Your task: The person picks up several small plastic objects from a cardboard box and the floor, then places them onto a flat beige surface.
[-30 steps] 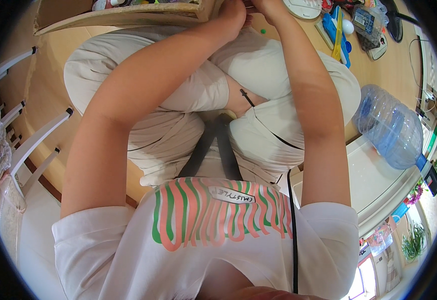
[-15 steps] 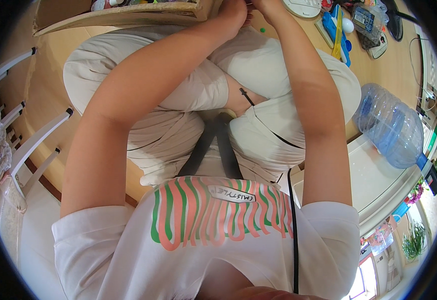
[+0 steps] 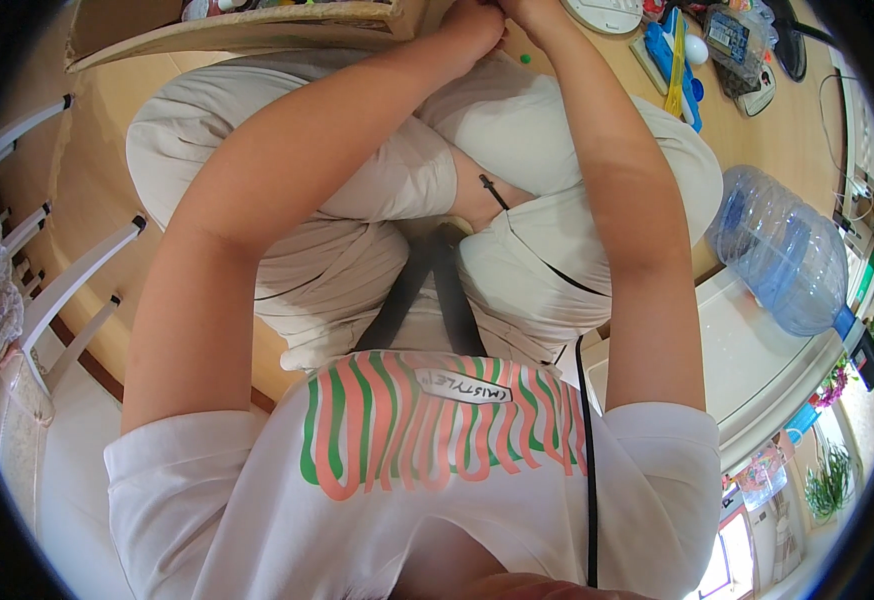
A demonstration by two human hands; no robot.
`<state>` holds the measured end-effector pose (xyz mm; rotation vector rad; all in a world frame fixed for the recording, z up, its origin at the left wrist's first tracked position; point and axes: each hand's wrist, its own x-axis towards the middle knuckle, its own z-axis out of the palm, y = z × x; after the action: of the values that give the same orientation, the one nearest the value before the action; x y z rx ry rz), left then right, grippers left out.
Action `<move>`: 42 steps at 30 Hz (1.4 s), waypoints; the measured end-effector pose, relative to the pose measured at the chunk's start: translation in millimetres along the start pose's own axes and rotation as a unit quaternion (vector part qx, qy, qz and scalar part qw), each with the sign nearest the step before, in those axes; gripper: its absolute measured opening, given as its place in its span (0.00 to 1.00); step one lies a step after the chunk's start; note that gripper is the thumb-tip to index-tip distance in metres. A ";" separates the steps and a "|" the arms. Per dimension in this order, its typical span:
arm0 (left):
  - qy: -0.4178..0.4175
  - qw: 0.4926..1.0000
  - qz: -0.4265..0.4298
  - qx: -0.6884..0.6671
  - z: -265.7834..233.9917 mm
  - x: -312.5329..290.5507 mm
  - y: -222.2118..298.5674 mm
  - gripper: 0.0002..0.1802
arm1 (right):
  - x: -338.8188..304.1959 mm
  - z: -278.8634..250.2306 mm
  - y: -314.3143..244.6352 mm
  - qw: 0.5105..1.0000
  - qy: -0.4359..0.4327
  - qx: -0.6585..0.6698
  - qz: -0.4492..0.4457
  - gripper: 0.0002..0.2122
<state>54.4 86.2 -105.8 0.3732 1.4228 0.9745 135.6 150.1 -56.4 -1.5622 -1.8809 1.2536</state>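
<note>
At the top edge, my left hand [image 3: 472, 30] and my right hand [image 3: 527, 8] meet above my crossed legs. The fingers of my left hand are curled in. Those of my right hand bend toward the left one and are partly cut off by the picture's edge. Whatever lies between them is hidden. Just below my right hand, a small green dot-like piece [image 3: 526, 59] rests on the wooden surface. An open cardboard box [image 3: 257, 36] with mixed small items stands to the left of my left hand.
Right of my right arm are a round white device [image 3: 605, 12], a blue and yellow plastic object [image 3: 675, 65], a white ball [image 3: 696, 50] and a clear bag [image 3: 735, 48]. A large clear water bottle [image 3: 782, 250] lies farther right. White chair legs [image 3: 87, 270] stand at left.
My left hand has turned slightly, and its fingers have drawn in closer to my right hand. Both forearms stay nearly in place, and the surrounding objects have not moved.
</note>
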 end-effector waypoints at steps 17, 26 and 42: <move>-0.045 0.751 0.273 0.599 -25.8 10.0 -11.9 0.18 | 19.1 11.8 40.8 0.986 0.029 -0.158 0.037 0.22; -0.086 0.759 0.134 0.631 -11.7 -72.0 38.5 0.20 | 25.0 -20.4 62.2 0.717 -0.374 -0.585 -0.066 0.20; -0.192 0.764 0.171 0.592 -8.5 -49.2 29.3 0.26 | 25.6 8.4 72.5 0.900 -0.302 -0.311 0.052 0.22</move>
<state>43.5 63.8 -53.5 1.7152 1.4397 0.0844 163.0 168.9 -126.2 -1.7013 -2.8495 1.3738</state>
